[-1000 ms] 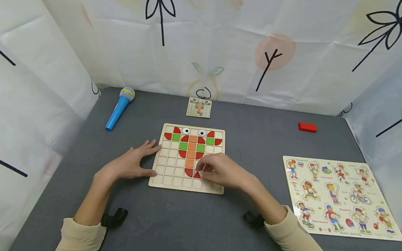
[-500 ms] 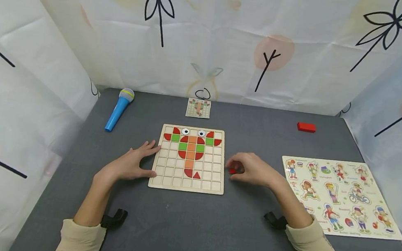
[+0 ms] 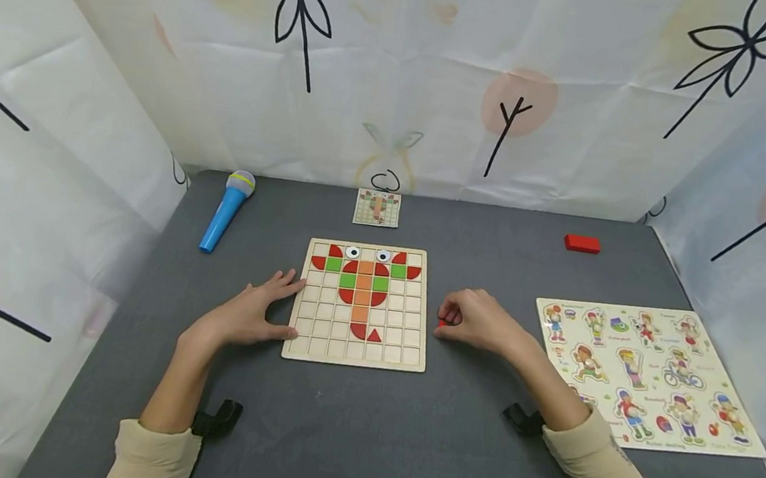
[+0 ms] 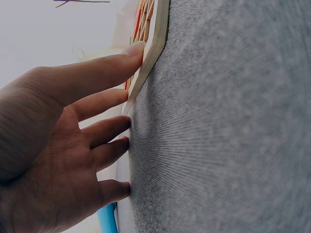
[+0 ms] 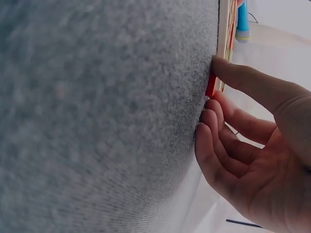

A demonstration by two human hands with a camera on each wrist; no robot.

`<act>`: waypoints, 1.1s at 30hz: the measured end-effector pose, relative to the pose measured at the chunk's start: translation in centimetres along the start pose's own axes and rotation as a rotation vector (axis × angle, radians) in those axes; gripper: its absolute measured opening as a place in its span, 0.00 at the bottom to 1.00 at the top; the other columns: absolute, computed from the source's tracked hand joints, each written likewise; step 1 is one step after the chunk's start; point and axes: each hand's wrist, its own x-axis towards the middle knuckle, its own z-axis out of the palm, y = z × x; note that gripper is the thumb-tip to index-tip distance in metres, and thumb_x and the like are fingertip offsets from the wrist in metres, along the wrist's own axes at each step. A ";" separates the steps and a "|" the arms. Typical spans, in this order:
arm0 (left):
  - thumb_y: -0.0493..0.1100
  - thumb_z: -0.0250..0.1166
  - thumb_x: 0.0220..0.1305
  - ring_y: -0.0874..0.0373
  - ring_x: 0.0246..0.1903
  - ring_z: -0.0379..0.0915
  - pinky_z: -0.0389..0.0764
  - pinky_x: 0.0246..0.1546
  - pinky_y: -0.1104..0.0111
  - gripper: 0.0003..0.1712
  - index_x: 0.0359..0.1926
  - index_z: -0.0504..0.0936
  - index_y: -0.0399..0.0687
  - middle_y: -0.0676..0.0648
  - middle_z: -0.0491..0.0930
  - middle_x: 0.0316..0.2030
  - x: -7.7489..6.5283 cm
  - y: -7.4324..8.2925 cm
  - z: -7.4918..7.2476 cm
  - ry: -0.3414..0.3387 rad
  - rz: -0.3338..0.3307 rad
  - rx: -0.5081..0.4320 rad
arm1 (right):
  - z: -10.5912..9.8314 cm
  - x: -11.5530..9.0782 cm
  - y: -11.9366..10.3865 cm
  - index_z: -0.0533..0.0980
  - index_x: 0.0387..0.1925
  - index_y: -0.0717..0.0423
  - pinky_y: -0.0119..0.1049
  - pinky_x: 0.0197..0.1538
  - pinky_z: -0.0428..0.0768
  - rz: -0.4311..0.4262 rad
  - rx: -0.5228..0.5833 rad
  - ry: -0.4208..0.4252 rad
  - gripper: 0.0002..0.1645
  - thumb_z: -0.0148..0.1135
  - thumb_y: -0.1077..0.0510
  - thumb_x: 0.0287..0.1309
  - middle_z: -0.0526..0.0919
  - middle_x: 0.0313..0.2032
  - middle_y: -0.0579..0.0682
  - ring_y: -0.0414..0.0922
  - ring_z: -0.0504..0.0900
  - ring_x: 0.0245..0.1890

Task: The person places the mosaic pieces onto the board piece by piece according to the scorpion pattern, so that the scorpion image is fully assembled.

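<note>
A square wooden grid board (image 3: 400,336) lies mid-table, set with red, green and orange tiles and two eye tiles. At its lower middle a small red triangle (image 3: 374,336) sits beside a red rounded tile. My left hand (image 3: 250,309) rests at the board's left edge, fingers spread, thumb touching the rim in the left wrist view. Just right of the board, my right hand (image 3: 483,323) pinches a small red piece (image 5: 211,85) between thumb and index finger at the table surface. The fingers hide most of that piece, so its shape cannot be told.
Behind the board lies a small pattern card (image 3: 377,208). A blue toy microphone (image 3: 225,215) is at the back left, a red block (image 3: 582,243) at the back right. A picture puzzle board (image 3: 591,401) lies at the right, close to my right forearm.
My right hand has moved right from over the red triangle to the table beside the board, and its fingers have closed on a red piece. The left hand stays in place.
</note>
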 end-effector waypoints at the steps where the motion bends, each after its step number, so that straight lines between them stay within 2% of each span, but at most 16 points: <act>1: 0.52 0.77 0.67 0.29 0.87 0.37 0.40 0.79 0.22 0.55 0.86 0.59 0.45 0.32 0.48 0.87 0.0 0.0 0.0 -0.001 0.000 0.001 | 0.1 0.0 0.0 0.87 0.37 0.57 0.34 0.42 0.83 0.003 -0.003 0.002 0.11 0.82 0.57 0.58 0.88 0.32 0.48 0.37 0.82 0.34; 6: 0.52 0.77 0.67 0.29 0.87 0.37 0.40 0.79 0.22 0.55 0.86 0.59 0.45 0.31 0.48 0.87 0.0 -0.1 0.1 -0.003 0.003 -0.002 | 0.3 0.0 -0.2 0.87 0.38 0.59 0.33 0.41 0.83 -0.002 -0.003 0.013 0.07 0.78 0.62 0.59 0.88 0.32 0.49 0.37 0.82 0.33; 12: 0.52 0.77 0.67 0.29 0.87 0.37 0.40 0.79 0.22 0.55 0.86 0.59 0.45 0.32 0.47 0.87 -0.1 -0.1 0.0 -0.007 0.000 -0.007 | 0.8 -0.4 -1.3 0.88 0.41 0.59 0.32 0.41 0.84 -0.055 0.051 0.053 0.08 0.77 0.63 0.59 0.89 0.33 0.47 0.38 0.83 0.34; 20: 0.53 0.78 0.66 0.30 0.87 0.38 0.40 0.80 0.22 0.55 0.86 0.60 0.45 0.32 0.48 0.87 0.0 0.2 0.0 0.003 -0.017 0.003 | 2.7 0.0 -4.6 0.88 0.41 0.56 0.28 0.40 0.85 -0.198 0.140 -0.037 0.08 0.79 0.61 0.61 0.90 0.34 0.46 0.32 0.82 0.32; 27: 0.53 0.78 0.65 0.30 0.87 0.39 0.40 0.80 0.22 0.55 0.85 0.60 0.45 0.32 0.49 0.86 0.1 0.2 0.0 0.007 -0.017 0.012 | 4.4 0.8 -6.7 0.88 0.43 0.57 0.25 0.41 0.83 -0.290 0.090 -0.073 0.08 0.78 0.61 0.62 0.90 0.35 0.47 0.34 0.81 0.33; 33: 0.53 0.78 0.65 0.30 0.87 0.39 0.41 0.79 0.22 0.55 0.85 0.60 0.45 0.32 0.49 0.86 0.1 0.0 0.0 0.008 -0.009 0.018 | 5.4 1.6 -8.2 0.89 0.40 0.57 0.29 0.42 0.82 -0.339 -0.013 -0.054 0.06 0.77 0.62 0.61 0.89 0.33 0.48 0.36 0.81 0.32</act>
